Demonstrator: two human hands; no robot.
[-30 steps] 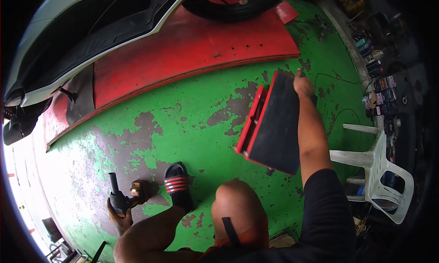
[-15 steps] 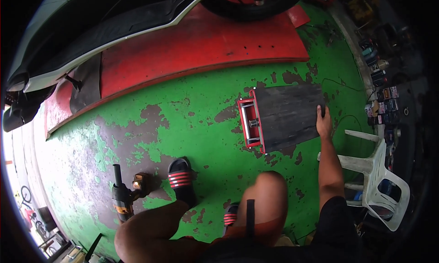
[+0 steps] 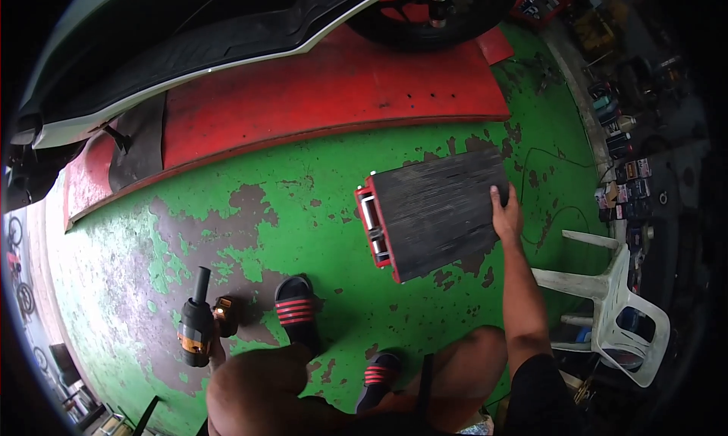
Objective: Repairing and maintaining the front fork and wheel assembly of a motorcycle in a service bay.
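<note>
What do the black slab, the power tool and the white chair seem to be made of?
Black slab: perhaps matte rubber, from its dull, streaked top; its red end frame looks like painted metal, with a shiny silvery bar. Power tool: probably hard plastic, given its dull black-and-orange casing. White chair: likely moulded plastic, smooth and seamless.

- I have the right arm (image 3: 525, 303) stretched forward, almost straight.
- My right hand (image 3: 509, 214) grips, thumb (image 3: 495, 197) apart from fingers (image 3: 513, 201).
- My left hand (image 3: 218, 349), partly hidden beside the left knee (image 3: 250, 394), is curled.
</note>
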